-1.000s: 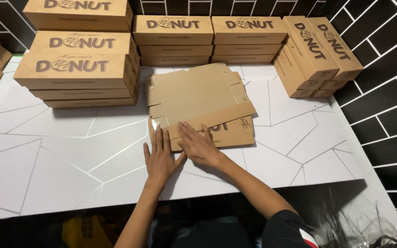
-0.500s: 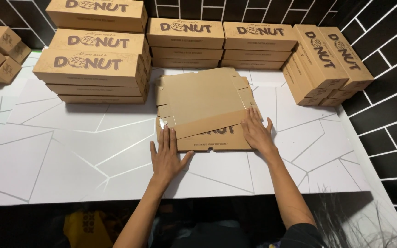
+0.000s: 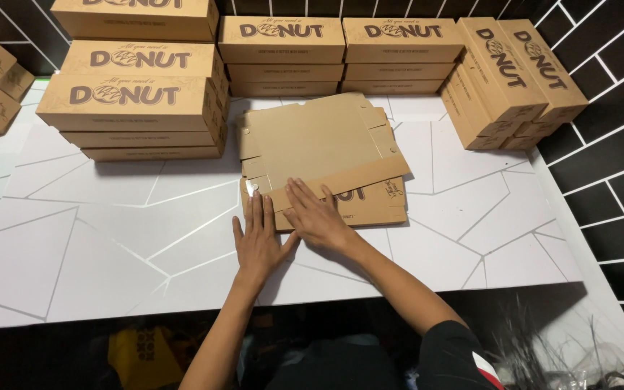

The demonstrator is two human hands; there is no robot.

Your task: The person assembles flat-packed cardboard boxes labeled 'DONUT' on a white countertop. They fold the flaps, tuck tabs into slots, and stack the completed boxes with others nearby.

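L hand (image 3: 260, 242) flat, fingers spread, on white counter (image 3: 110, 238) w/ fingertips at near edge of unfolded cardboard box blank (image 3: 319, 144). R hand (image 3: 317, 217) open-palmed, pressing folded front flap (image 3: 341, 184); no grip closed. Beyond: stacks of assembled boxes (image 3: 139, 94) along black tiled wall (image 3: 608, 144).

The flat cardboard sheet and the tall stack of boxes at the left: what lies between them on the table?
Nothing. In the head view, only bare white table separates the flat cardboard sheet from the tall stack of boxes.
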